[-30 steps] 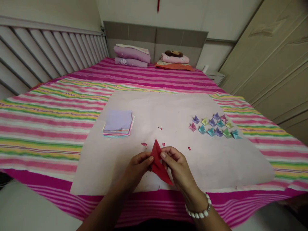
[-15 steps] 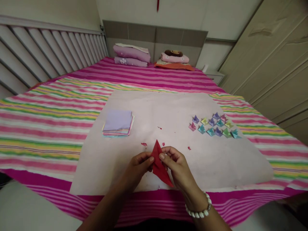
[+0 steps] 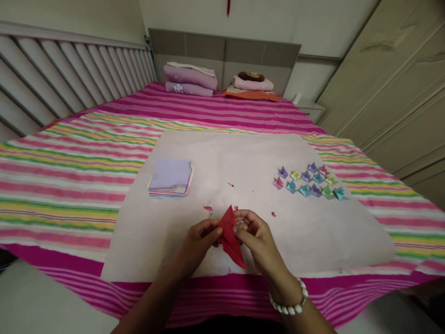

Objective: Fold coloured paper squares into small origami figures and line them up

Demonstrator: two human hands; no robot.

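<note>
A folded piece of red paper [image 3: 230, 236], pointed at top and bottom, is held between both hands above the near edge of a pale sheet [image 3: 313, 232] spread on the bed. My left hand [image 3: 200, 239] pinches its left side with thumb and fingers. My right hand [image 3: 255, 239], with a white bead bracelet on the wrist, pinches the upper right part near the top point. Small red scraps [image 3: 208, 208] lie on the sheet just beyond the hands.
A stack of pastel square papers [image 3: 170, 178] lies at the left of the sheet. Several small folded paper pieces [image 3: 309, 182] sit in rows at the right. The striped bedspread [image 3: 69, 162] stretches to pillows [image 3: 190, 79] at the headboard. Wardrobe doors [image 3: 399, 88] stand at right.
The red paper's top point has dropped and tipped right. My right fingers have moved up to close around that top part. My left hand has barely moved.
</note>
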